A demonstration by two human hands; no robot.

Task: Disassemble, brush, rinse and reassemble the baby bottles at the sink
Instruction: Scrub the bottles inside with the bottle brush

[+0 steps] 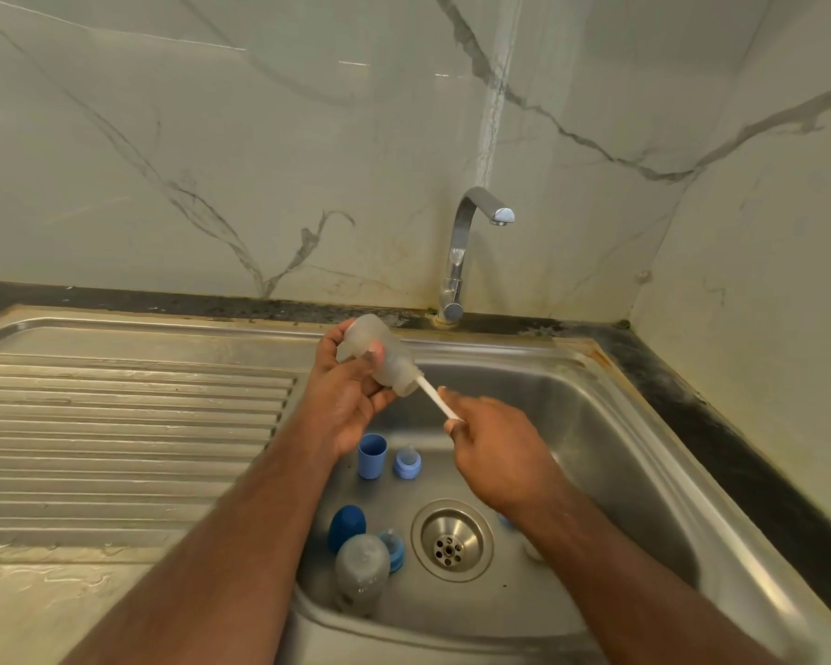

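The left hand (351,391) is raised over the back left edge of the sink (610,424), palm turned toward the camera, fingers and thumb wrapped around a clear baby bottle (380,355). The bottle lies tilted, its base up and to the left, its open mouth pointing down and to the right. The right hand (492,448) reaches in from the lower right, back of the hand upward, fingers clasped around the white handle of a bottle brush (436,400); the handle runs up and left into the bottle's mouth, its head hidden inside the cloudy bottle. Both forearms stretch in from the bottom edge, bare.

Below the hands, on the basin floor, a light blue cap (372,455) stands upright beside a light blue collar with teat (408,463). Nearer the camera, left of the drain (452,539), a dark blue cap (347,527), a second bottle (362,571) and another blue collar with teat (392,549) sit close together. The faucet (466,252) rises behind the basin, and the ribbed drainboard (126,424) lies to the left.
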